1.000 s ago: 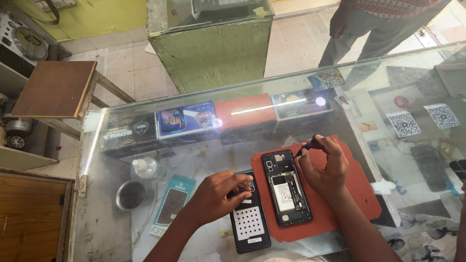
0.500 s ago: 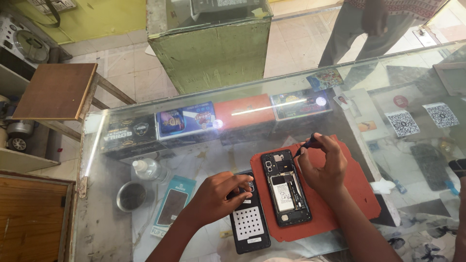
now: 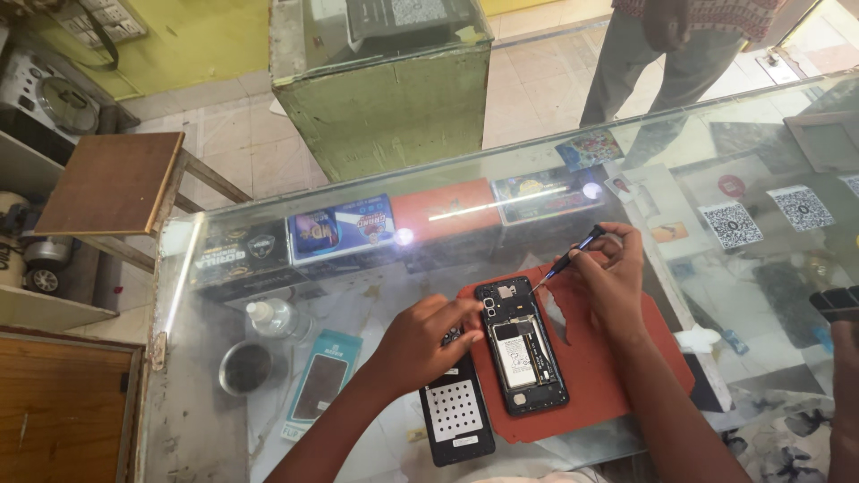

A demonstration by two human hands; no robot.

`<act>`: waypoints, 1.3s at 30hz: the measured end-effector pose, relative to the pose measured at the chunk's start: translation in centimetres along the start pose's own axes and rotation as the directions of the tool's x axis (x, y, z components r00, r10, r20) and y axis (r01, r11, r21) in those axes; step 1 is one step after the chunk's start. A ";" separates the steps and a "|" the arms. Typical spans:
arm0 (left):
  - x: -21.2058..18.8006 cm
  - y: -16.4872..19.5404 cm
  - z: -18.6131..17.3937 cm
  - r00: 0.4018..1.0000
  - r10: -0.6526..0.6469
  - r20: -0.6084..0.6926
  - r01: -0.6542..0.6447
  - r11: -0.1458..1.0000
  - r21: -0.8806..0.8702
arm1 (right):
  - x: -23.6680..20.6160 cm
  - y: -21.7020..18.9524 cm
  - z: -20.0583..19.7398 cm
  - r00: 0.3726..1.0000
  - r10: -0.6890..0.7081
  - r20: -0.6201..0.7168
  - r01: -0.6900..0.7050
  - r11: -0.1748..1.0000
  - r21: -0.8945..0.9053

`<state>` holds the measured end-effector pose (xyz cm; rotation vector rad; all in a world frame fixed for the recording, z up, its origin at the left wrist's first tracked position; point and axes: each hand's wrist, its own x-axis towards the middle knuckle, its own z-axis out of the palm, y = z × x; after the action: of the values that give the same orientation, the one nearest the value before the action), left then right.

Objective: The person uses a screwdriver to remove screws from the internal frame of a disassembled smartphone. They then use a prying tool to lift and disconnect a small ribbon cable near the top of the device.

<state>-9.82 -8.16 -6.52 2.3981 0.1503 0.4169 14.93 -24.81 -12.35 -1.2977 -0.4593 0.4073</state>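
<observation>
Head view: right hand (image 3: 613, 282) grip pinches screwdriver (image 3: 565, 262); left hand (image 3: 428, 338) fingers press opened phone (image 3: 522, 344)

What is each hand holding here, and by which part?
The right hand pinches a small screwdriver by its dark handle. The left hand grips nothing; its fingers rest on the opened phone's edge.

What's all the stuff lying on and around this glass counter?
Opened phone: one, black, insides showing, on the red mat.
Red mat: one, on the glass counter.
Back cover: one, black, left of the phone.
Screwdriver: one, dark, tip at the phone's top.
Clear bottle: one, counter left.
Round dish: one, dark, near the bottle.
Teal package: one, beside the dish.
Standing person: one, beyond the counter.
Left hand: on the phone's left edge.
Right hand: holding the screwdriver.
</observation>
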 end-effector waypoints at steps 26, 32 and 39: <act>6.2 -2.0 4.0 0.999 -0.045 -0.027 0.046 0.998 0.030 | -2.7 -0.7 1.1 0.839 -0.505 0.202 0.538 0.720 -0.438; 6.3 -3.3 3.5 0.997 -0.076 -0.033 0.074 0.995 -0.061 | -2.7 -0.5 1.2 0.826 -0.519 0.219 0.559 0.707 -0.433; 6.3 -4.9 3.0 0.985 -0.175 0.004 0.174 0.973 -0.150 | -2.4 0.0 1.9 0.816 -0.548 0.183 0.573 0.728 -0.376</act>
<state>-2.87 -4.94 -10.18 2.2140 0.3200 0.3444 11.91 -24.54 -12.19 -1.4763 -1.0024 -0.1862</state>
